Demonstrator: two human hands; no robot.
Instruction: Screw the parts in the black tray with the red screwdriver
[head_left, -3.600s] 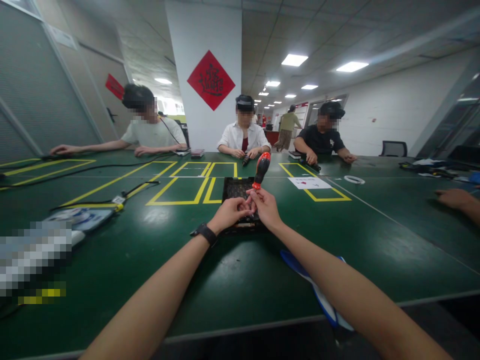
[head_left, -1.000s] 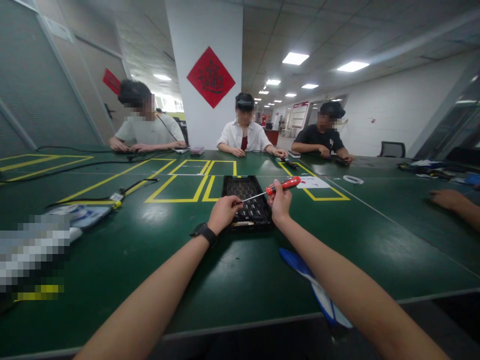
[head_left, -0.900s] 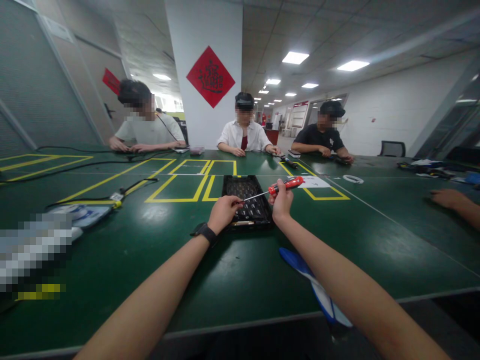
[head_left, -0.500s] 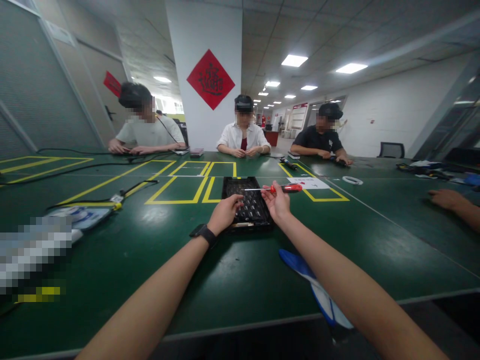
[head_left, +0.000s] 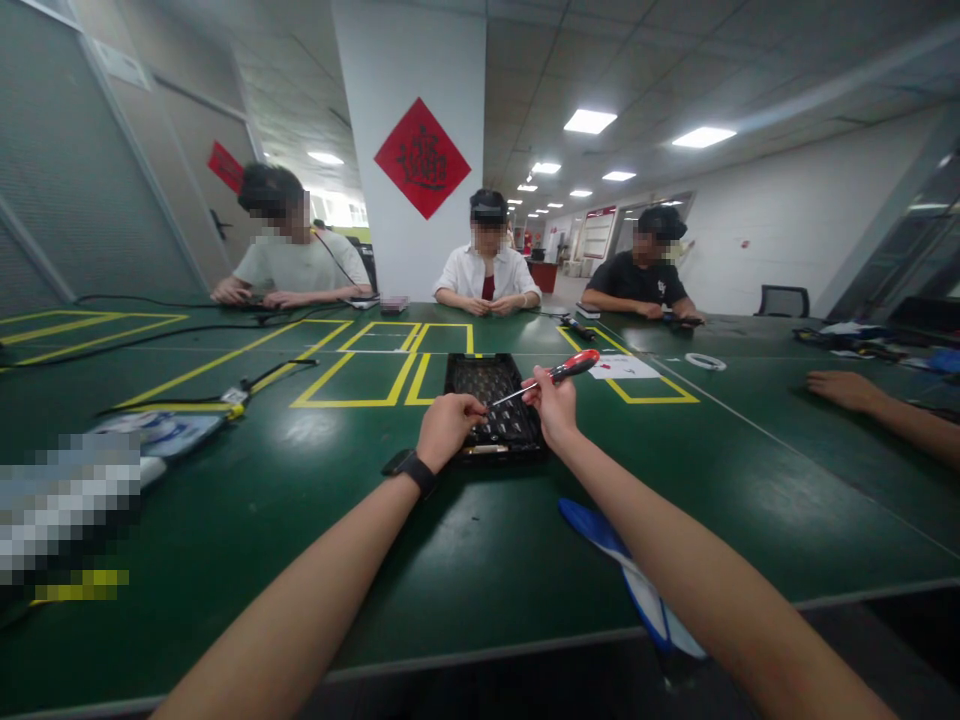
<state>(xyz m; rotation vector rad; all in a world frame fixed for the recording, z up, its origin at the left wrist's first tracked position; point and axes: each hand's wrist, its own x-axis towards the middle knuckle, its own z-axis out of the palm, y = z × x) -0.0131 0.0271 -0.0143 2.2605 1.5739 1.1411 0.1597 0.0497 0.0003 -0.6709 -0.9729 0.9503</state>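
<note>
My right hand (head_left: 553, 412) is closed round a screwdriver (head_left: 576, 366) with a red and black handle. Its thin shaft slants down to the left over a black case (head_left: 531, 436), and the tip is close to my left fingertips. My left hand (head_left: 450, 425), with a dark watch on the wrist, is over the case's left side. Its thumb and fingers are pinched together, and whatever may be between them is too small to make out. Small shiny metal pieces sit in rows inside the case, partly hidden by my hands.
Yellow tape outlines (head_left: 352, 403) mark the green table (head_left: 315, 510). A blue and white item (head_left: 592, 525) lies under my right forearm. White paper (head_left: 626, 367) and a white ring (head_left: 705, 361) are to the right. Another person's hand (head_left: 844, 388) rests at the right; several people sit opposite.
The screwdriver has tipped from nearly level to slanting, its handle up and its tip down towards my left fingers. My left fingers have drawn together. The other person's hand at right has moved left.
</note>
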